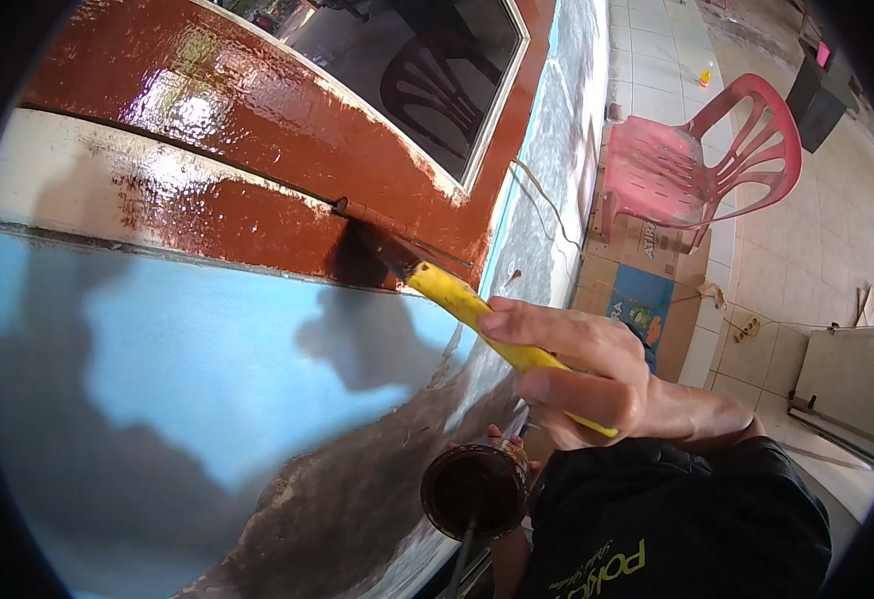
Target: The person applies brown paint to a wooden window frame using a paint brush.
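Note:
My right hand (586, 374) is closed around the yellow handle of a paintbrush (457, 299). The brush's dark bristles meet the lower corner of a wooden window frame (287, 220), near a groove. Wet, glossy red-brown paint covers much of the frame, while a pale strip stays bare at left. Below, my left hand (497, 432) grips a paint can (475, 489), its fingertips showing at the rim and most of the hand hidden. The can's inside is dark brown, and a thin stick (469, 544) stands in it.
Beneath the frame is a light-blue wall (187, 339) with a bare grey patch (337, 499). A red plastic chair (666, 180) stands on the tiles at right, by flattened cardboard (596, 290). A thin cable (552, 205) hangs along the wall corner. Window glass (407, 60) adjoins the frame.

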Available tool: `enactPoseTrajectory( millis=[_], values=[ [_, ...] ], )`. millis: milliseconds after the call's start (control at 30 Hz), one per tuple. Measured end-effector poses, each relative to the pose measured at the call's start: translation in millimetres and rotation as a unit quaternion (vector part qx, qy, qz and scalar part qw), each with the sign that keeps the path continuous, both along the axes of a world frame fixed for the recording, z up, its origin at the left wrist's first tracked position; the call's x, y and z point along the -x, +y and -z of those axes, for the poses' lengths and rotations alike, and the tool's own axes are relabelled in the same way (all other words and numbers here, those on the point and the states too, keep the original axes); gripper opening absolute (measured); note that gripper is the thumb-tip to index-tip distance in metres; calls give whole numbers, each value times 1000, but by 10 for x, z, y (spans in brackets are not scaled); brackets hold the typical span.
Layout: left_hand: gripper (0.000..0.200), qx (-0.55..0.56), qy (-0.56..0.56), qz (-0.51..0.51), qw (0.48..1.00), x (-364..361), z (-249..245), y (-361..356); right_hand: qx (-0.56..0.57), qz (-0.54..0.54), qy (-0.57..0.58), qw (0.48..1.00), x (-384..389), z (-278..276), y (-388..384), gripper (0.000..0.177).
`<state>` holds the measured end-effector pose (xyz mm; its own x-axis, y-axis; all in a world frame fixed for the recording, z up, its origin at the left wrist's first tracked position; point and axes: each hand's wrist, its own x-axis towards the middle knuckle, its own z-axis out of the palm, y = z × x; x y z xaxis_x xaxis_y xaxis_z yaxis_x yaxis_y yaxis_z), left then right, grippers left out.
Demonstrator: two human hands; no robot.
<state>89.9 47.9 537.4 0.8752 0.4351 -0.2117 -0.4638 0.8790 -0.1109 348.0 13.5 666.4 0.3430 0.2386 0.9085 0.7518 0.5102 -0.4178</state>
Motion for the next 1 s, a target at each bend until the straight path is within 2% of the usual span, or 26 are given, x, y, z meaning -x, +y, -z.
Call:
enactPoseTrajectory(
  millis=[100,200,300,400,500,600,800,833,933,967,1000],
  values=[
    [70,0,0,1,1000,16,17,2,1,-48,-19,999,8,3,20,23],
    [70,1,-2,-5,1000,22,24,-5,-40,-26,-13,999,31,36,42,24],
    [71,2,-5,-8,1000,10,12,0,10,-47,19,999,13,-84,21,23],
    [71,4,-10,-8,1000,-1,10,17,-6,-68,22,997,44,-18,23,21],
    [72,7,-16,-12,1000,9,8,-3,4,8,20,1000,60,-25,20,20],
    [72,11,-20,-12,1000,-5,2,-3,-1,-61,19,998,51,-29,33,20],
    [73,16,-38,-15,999,-34,-52,7,18,-50,51,997,65,104,-4,22],
    [73,17,-45,-16,999,-36,-52,-21,48,-56,26,997,47,112,-23,27],
    [73,23,-59,-14,998,-77,-77,-15,36,-101,49,993,36,180,-86,22],
    [73,24,-62,-14,998,-77,-94,-20,17,-59,32,998,45,238,-50,24],
    [74,27,-66,-18,997,-100,-112,-15,25,-61,41,997,47,240,-41,23]
  ],
)
